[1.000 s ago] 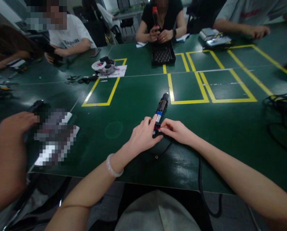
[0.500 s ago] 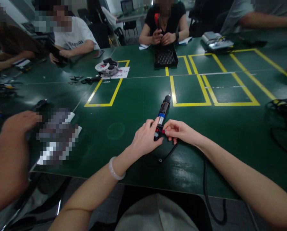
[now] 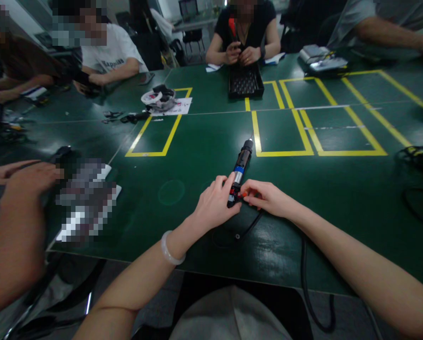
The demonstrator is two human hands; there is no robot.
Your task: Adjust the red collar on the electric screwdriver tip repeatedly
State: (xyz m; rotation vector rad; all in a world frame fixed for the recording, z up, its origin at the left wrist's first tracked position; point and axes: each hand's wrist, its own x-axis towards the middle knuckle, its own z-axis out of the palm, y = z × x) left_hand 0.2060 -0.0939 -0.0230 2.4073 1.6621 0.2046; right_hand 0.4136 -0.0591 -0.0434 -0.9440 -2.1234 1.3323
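An electric screwdriver (image 3: 242, 163), black with a blue and silver band, lies on the green table with its thin bit pointing away from me. My left hand (image 3: 215, 200) is closed around its near end, the fingers over the top and the thumb at the lower side. At the right side of that end, my right hand (image 3: 268, 196) pinches a small red-orange piece (image 3: 244, 194) between thumb and fingertips. Whether this piece is fixed to the screwdriver I cannot tell. A black cable (image 3: 251, 225) with a round end lies just below my hands.
Yellow tape (image 3: 285, 153) marks rectangles on the table. Across from me, a person handles a red-tipped tool above a black tray (image 3: 246, 87). Tape rolls (image 3: 158, 98) sit on paper at back left. A co-worker's arm (image 3: 16, 226) reaches in from the left. Cables (image 3: 418, 156) lie at right.
My right fingers have shifted slightly at the screwdriver's side, and more of the red-orange piece shows. My left hand keeps its grip. At left, more of a co-worker's other hand has come into view.
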